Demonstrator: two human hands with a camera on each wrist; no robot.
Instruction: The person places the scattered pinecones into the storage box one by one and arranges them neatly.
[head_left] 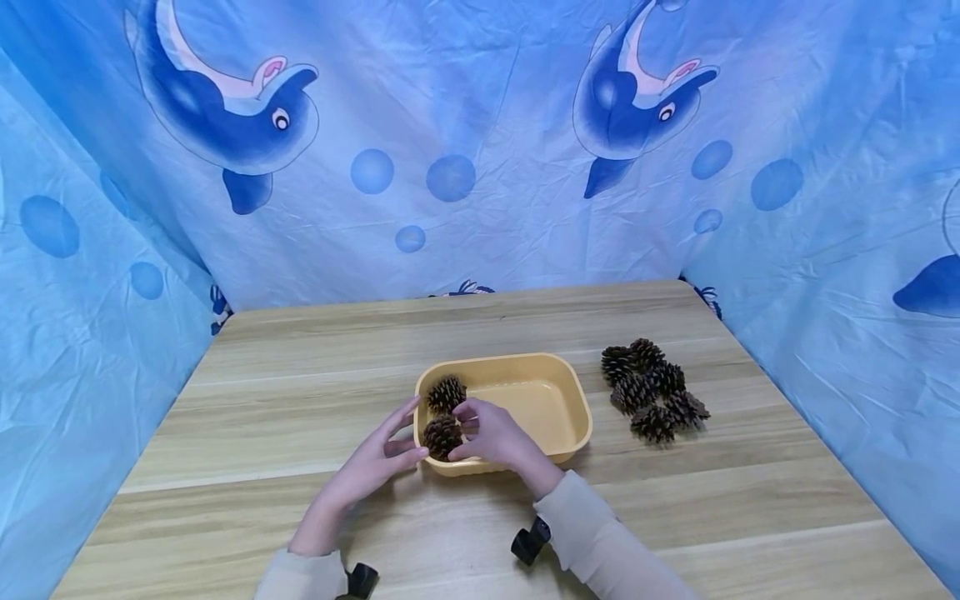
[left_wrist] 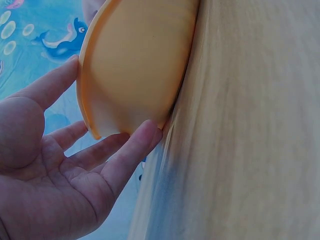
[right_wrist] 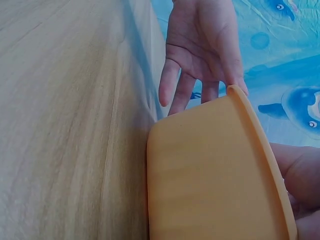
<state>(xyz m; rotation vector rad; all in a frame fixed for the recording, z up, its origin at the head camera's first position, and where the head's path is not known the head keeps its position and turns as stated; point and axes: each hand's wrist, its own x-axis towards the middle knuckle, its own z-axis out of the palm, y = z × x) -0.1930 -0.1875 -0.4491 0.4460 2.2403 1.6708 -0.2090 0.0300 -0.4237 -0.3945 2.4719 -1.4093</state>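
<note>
A yellow plastic basin (head_left: 536, 367) stands on the wooden table. Inside its left end lie two brown pine cones, one at the back (head_left: 447, 394) and one at the front (head_left: 442, 437). My right hand (head_left: 491, 433) reaches over the near rim, thumb and fingers bent about the right side of the front cone, pinching it. In the right wrist view the basin wall (right_wrist: 205, 170) hides most of this grip. My left hand (head_left: 375, 462) is at the basin's left end, fingers spread; its fingertips (left_wrist: 72, 65) touch the rim in the left wrist view.
Several more pine cones (head_left: 652, 387) lie in a cluster on the table (head_left: 315, 358), right of the basin. Behind and at both sides hangs a blue cloth (head_left: 495, 233) printed with dolphins. A dark wrist camera (head_left: 531, 540) sits below the right cuff.
</note>
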